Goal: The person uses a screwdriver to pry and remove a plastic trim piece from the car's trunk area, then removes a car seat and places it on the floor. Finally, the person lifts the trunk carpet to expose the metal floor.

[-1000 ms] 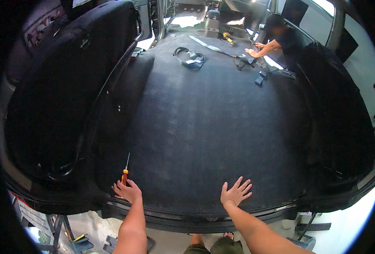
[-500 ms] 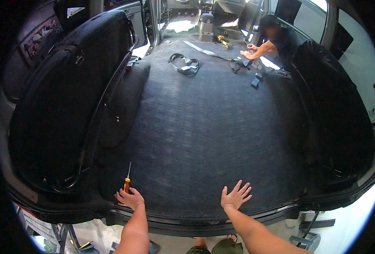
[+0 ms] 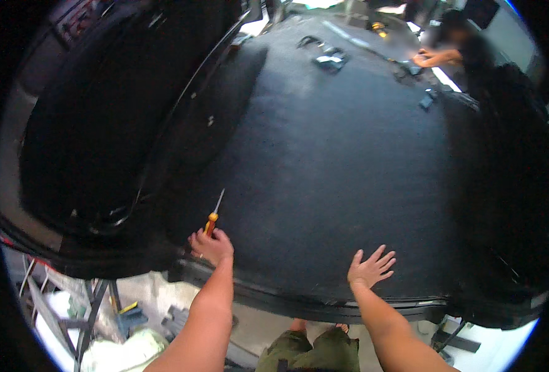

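My left hand [image 3: 212, 247] is at the near left edge of the dark carpeted vehicle floor [image 3: 324, 186]. Its fingers and thumb close around the end of a screwdriver [image 3: 212, 221] with a red and yellow handle. The screwdriver's thin metal shaft points away from me over the carpet. Farther right, my right hand [image 3: 371, 268] rests palm down on the carpet near the rear sill, fingers spread, holding nothing.
Dark padded panels rise on the left [image 3: 107, 124] and right. At the far end lie a coiled strap [image 3: 330, 59], a buckle piece [image 3: 428, 99] and a yellow-black tool [image 3: 380, 29]. A person [image 3: 457, 53] works there with their hands at the floor's right side.
The view has tilted down and turned left, so the scene shifts up and right. My hands look much the same, and the screwdriver stays with my left hand.
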A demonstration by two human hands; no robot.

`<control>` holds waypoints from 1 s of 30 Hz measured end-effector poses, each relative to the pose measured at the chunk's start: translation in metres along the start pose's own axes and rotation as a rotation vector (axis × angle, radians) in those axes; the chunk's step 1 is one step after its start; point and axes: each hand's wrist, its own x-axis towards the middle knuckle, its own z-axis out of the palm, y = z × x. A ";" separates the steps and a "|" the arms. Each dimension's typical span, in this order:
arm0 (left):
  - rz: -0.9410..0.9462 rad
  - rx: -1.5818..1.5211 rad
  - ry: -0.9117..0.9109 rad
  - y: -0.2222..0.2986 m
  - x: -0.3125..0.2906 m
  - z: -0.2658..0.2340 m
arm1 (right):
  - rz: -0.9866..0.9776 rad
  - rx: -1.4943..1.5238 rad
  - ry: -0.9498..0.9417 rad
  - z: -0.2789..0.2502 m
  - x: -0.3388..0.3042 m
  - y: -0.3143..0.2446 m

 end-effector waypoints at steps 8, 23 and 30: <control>-0.102 -0.017 -0.105 0.000 0.000 0.002 | 0.036 -0.115 -0.018 0.013 0.000 -0.002; -0.098 -0.014 -0.110 0.000 0.000 -0.001 | 0.040 -0.132 -0.026 0.011 -0.002 -0.002; -0.093 -0.012 -0.103 -0.001 0.001 0.001 | 0.034 -0.141 -0.013 0.012 -0.003 -0.002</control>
